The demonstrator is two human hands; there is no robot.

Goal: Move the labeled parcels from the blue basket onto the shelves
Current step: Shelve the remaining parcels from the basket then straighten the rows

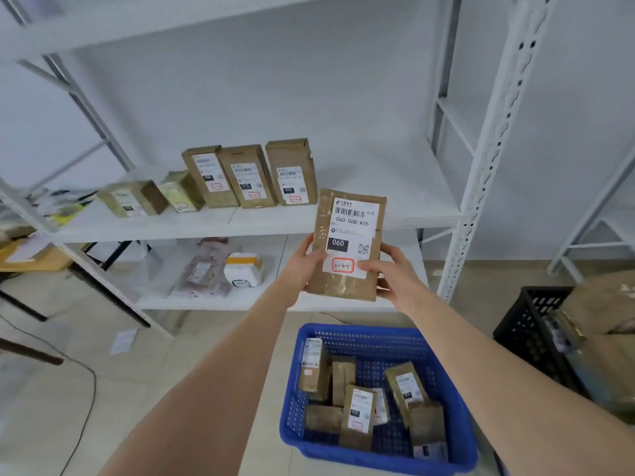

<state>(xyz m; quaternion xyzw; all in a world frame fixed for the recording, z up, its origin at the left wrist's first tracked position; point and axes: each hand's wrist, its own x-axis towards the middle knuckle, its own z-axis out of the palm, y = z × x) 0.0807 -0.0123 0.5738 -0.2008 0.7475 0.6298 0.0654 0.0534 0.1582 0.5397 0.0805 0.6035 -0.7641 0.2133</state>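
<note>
Gripping the parcel [347, 245] by its sides, the left hand [305, 261] and right hand [391, 269] hold it upright. The shelf [419, 194] lies just beyond it, with three standing parcels [247, 176] to the left.

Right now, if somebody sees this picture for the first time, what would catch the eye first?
The parcel stands out first: the left hand and the right hand hold it up at the centre, its white label marked 060 facing the camera. Below it the blue basket holds more parcels, and behind, three upright parcels stand in a row on the white shelf.
</note>
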